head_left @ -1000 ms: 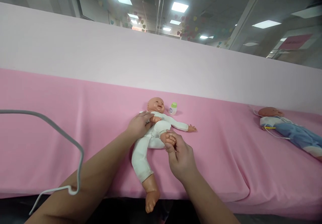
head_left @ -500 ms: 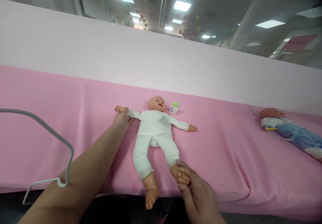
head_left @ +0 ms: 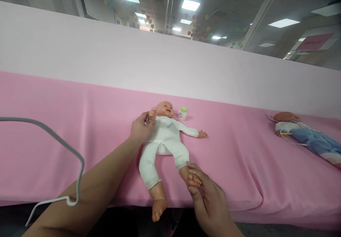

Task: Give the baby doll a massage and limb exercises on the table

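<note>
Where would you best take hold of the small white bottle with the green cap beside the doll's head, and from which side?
Grip the small white bottle with the green cap around its body, coming from above or its right. It stands upright; the baby doll in the white suit has its head close on the left, while the pink cloth is bare on the right.

The doll [head_left: 165, 137] lies on its back on the table [head_left: 80, 123] in front of me; a little bottle [head_left: 182, 113] stands just right of its head; another doll [head_left: 306, 137] lies far off right; a cable [head_left: 53, 141] hangs at my left.
</note>
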The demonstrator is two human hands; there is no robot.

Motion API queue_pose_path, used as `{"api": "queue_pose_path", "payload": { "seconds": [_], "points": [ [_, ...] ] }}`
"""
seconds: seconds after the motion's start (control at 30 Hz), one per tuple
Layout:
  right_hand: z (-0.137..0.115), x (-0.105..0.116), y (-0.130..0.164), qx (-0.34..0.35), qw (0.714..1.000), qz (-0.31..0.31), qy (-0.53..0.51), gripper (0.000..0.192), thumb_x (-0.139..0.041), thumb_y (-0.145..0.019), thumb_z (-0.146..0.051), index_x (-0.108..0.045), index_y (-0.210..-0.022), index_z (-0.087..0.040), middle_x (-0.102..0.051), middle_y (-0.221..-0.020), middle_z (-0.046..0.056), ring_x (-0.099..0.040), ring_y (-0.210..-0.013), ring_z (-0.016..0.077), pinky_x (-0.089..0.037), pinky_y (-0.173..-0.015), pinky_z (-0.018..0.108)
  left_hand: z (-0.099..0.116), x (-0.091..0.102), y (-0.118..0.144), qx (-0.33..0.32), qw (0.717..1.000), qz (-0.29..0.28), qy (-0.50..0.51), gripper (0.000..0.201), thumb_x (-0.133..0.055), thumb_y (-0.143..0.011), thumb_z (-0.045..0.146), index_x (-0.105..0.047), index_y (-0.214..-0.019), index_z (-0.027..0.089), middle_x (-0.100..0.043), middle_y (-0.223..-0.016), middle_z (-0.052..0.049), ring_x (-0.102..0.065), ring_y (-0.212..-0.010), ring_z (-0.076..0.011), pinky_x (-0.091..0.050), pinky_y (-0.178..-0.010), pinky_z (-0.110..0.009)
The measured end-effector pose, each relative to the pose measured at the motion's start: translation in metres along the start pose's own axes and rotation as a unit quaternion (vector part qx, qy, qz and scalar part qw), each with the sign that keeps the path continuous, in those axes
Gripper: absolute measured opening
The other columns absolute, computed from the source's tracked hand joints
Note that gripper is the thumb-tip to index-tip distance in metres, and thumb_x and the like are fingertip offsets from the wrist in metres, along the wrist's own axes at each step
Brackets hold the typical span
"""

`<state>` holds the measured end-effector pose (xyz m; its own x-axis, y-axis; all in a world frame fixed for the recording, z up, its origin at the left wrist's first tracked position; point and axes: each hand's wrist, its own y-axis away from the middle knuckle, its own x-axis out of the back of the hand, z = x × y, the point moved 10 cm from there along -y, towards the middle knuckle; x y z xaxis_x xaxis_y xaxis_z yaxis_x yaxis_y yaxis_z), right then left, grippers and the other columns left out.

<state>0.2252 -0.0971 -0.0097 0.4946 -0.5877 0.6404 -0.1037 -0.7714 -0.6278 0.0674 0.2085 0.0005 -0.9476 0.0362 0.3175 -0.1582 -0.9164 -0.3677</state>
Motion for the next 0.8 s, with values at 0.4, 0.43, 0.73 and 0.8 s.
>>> {"api": "queue_pose_path", "payload": {
  "seconds": [0.4,0.43,0.73,0.8],
  "points": [
    [0.02,-0.024,-0.077,-0.037,0.998,0.008,-0.04,0.037,-0.052,-0.103,-0.036,-0.059,-0.138,-0.024,-0.071,-0.139,0.01,-0.076,-0.114,0.0261,-0.066,-0.088,0.036,0.022,-0.04,0.014,-0.156,0.941,-0.146,-0.264,0.043,-0.065,-0.088,0.027,-0.073,-0.13,0.024,-0.069,-0.142,-0.007,-0.059,-0.137,-0.0289,-0.046,-0.114,-0.039],
    [0.022,-0.027,-0.081,-0.041,0.998,0.007,-0.04,0.037,-0.052,-0.103,-0.036,-0.059,-0.137,-0.024,-0.072,-0.138,0.01,-0.076,-0.114,0.0266,-0.066,-0.09,0.038,0.024,-0.04,0.014,-0.159,0.94,-0.146,-0.266,0.042,-0.065,-0.087,0.026,-0.074,-0.128,0.024,-0.07,-0.14,-0.007,-0.061,-0.134,-0.0285,-0.048,-0.112,-0.039],
    [0.008,-0.01,-0.069,-0.024,0.998,0.022,-0.061,0.035,-0.053,-0.103,-0.035,-0.059,-0.136,-0.024,-0.072,-0.138,0.01,-0.073,-0.121,0.0269,-0.065,-0.093,0.038,0.02,-0.012,0.007,-0.074,0.979,-0.075,-0.172,0.032,-0.068,-0.087,0.04,-0.075,-0.116,0.028,-0.079,-0.114,-0.004,-0.072,-0.1,-0.0265,-0.053,-0.088,-0.035],
    [-0.003,-0.002,-0.059,-0.001,0.998,0.004,-0.07,0.036,-0.054,-0.103,-0.033,-0.058,-0.138,-0.025,-0.071,-0.138,0.01,-0.07,-0.126,0.027,-0.063,-0.1,0.039,0.007,0.008,-0.002,-0.022,0.992,-0.018,-0.12,0.028,-0.066,-0.089,0.046,-0.074,-0.108,0.027,-0.079,-0.105,-0.003,-0.072,-0.094,-0.0252,-0.053,-0.083,-0.034]
  ]
}}
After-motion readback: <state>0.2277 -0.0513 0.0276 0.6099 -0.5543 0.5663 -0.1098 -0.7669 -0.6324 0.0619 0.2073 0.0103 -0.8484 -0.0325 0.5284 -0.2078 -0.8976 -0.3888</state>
